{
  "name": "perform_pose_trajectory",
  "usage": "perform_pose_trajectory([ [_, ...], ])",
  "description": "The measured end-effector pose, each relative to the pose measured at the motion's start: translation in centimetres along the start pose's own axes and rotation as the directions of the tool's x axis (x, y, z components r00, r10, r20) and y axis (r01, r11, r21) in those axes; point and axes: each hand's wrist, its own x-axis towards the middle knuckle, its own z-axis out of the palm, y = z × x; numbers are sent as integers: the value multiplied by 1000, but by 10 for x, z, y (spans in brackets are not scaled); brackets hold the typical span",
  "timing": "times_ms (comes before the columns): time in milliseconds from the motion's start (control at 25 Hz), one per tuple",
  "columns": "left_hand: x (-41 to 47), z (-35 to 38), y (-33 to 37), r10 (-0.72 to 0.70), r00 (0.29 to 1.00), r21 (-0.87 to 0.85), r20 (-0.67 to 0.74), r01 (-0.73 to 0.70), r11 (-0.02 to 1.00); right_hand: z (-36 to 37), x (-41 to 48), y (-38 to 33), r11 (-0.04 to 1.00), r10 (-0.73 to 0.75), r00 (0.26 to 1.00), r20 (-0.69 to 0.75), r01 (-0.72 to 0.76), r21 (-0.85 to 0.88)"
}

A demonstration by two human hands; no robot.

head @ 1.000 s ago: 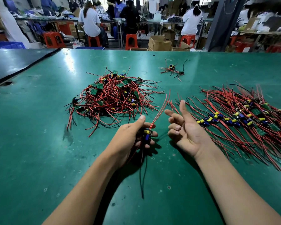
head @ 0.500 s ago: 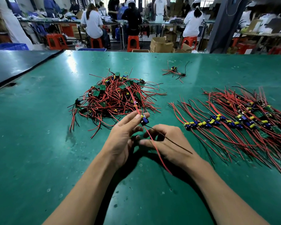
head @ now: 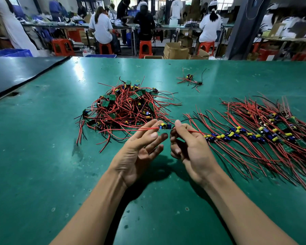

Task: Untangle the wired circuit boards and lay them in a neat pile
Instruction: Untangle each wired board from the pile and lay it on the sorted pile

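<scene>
Head view: circuit board (head: pixel 165 126) pinched between left hand (head: pixel 137 156) and right hand (head: pixel 192 151)

At the centre of the frame, above the green table (head: pixel 42 174), the left hand (head: pixel 140 152) pinches one end of a small circuit board (head: pixel 164 126) and the right hand (head: pixel 189 149) pinches the wires at its other end. Red wires trail off to both sides. A tangled heap (head: pixel 125 106) lies just above the hands, a combed-out pile (head: pixel 263 135) at right, and a small cluster (head: pixel 190 79) at upper centre.
</scene>
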Motion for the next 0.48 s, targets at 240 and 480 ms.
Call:
perform_pose_trajectory([
  [240,0,0,-1,-232,973,-54,20,232,971,-3,-3,-5,982,140,980,141,-156,107],
  [480,0,1,2,-260,965,91,33,256,962,0,-6,-6,978,196,973,121,-184,-97],
])
